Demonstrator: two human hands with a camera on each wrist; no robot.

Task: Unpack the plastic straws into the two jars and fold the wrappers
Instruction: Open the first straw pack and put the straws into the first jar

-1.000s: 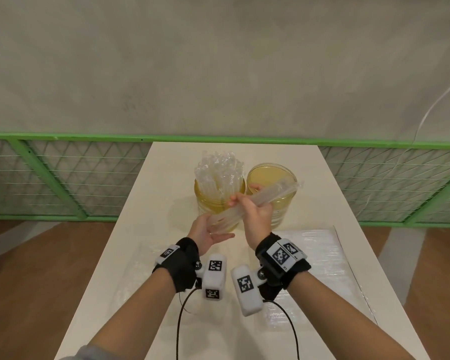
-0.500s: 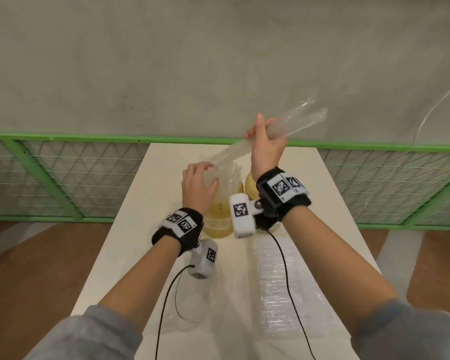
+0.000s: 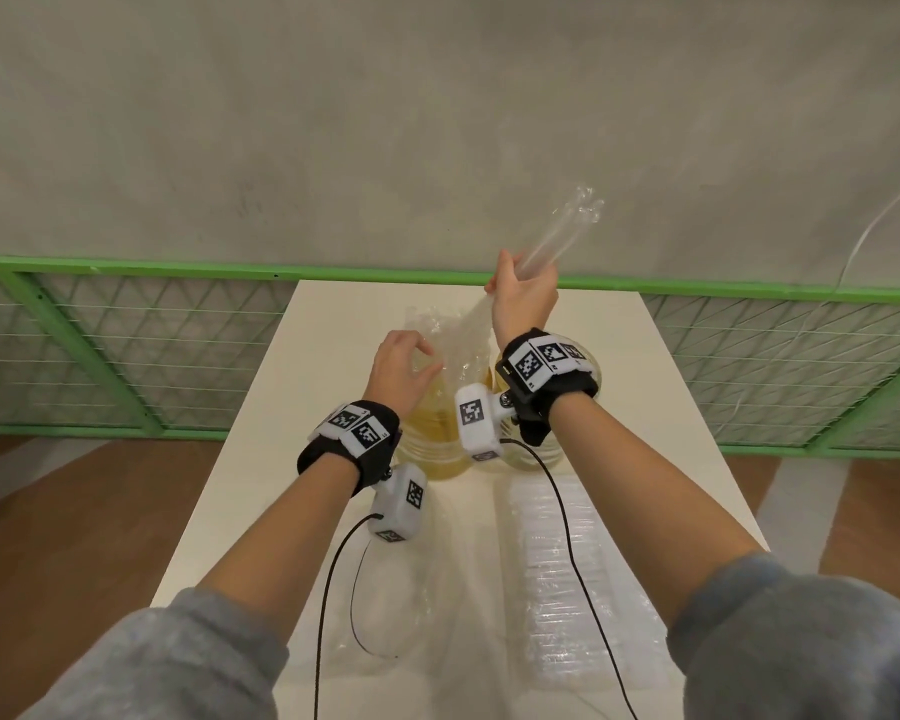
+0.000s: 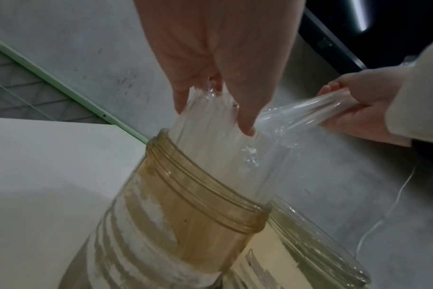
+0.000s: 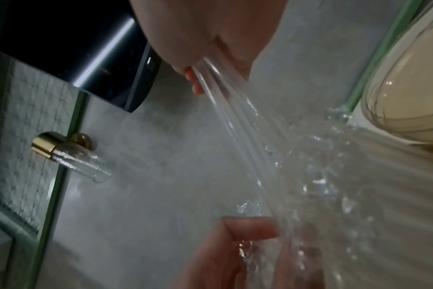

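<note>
A bundle of clear plastic straws (image 4: pixel 225 140) is shown standing upright in the left-hand amber ribbed plastic jar (image 4: pixel 185 221), their upper ends projecting well above its threaded rim. The left hand (image 3: pixel 398 363) is held over the straw tops with fingers (image 4: pixel 245 119) curled lightly around them, steadying the bundle. The right hand (image 3: pixel 523 304) is raised above and behind the jars and is closed in a fist around a thin transparent plastic wrapper (image 3: pixel 557 236), drawn into a narrow rope running from the straw tops up through the fist to a crinkled free end above. Whether any straws remain inside the wrapper cannot be told.

The second amber jar (image 4: pixel 309 244), just beside the first on the white tabletop (image 3: pixel 323 366), appears to hold few or no straws. Flat clear packs of straws (image 3: pixel 567 553) lie near the front of the tabletop, beside a crumpled clear film (image 3: pixel 385 605).

Handling, as judged: the straws are light, smooth and individually flexible, and are best gripped as a bunch near the top so that none is lifted out with the film. The wrapper is limp, slippery and easily stretched; a full-fist grip near its closed end is suitable for pulling it off. The jars look light and could be tipped by a sideways pull.
</note>
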